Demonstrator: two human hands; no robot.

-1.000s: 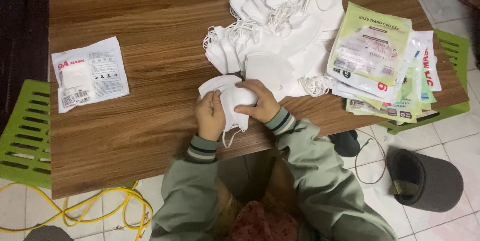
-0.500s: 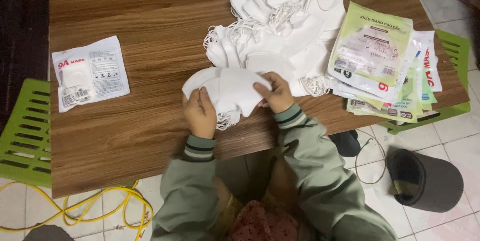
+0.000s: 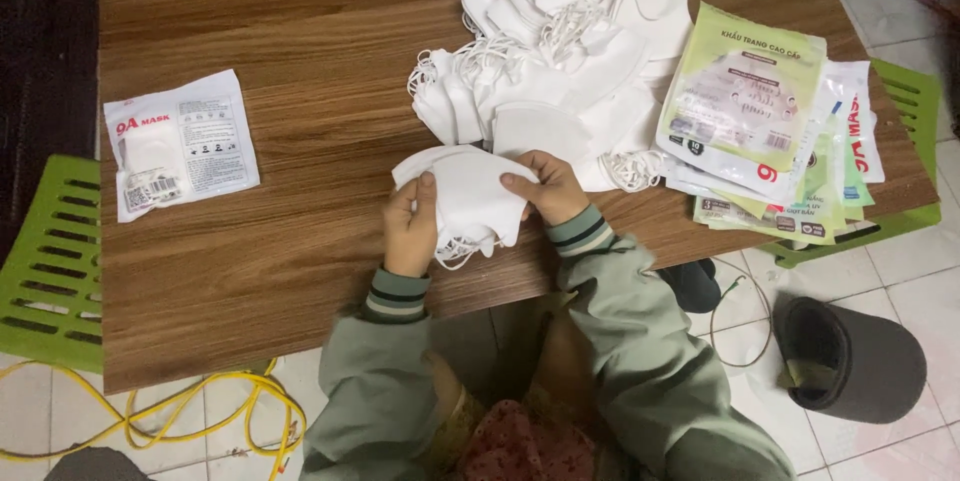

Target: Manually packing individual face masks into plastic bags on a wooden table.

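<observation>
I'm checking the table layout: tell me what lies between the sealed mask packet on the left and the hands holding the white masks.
In the head view, only bare wooden table lies between the sealed packet and the left hand gripping the white masks.

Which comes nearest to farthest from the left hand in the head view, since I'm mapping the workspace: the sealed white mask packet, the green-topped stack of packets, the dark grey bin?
From the left hand:
1. Sealed white mask packet, to its left on the wooden table.
2. Green-topped stack of packets, at the table's right end.
3. Dark grey bin, on the floor at lower right.
</observation>
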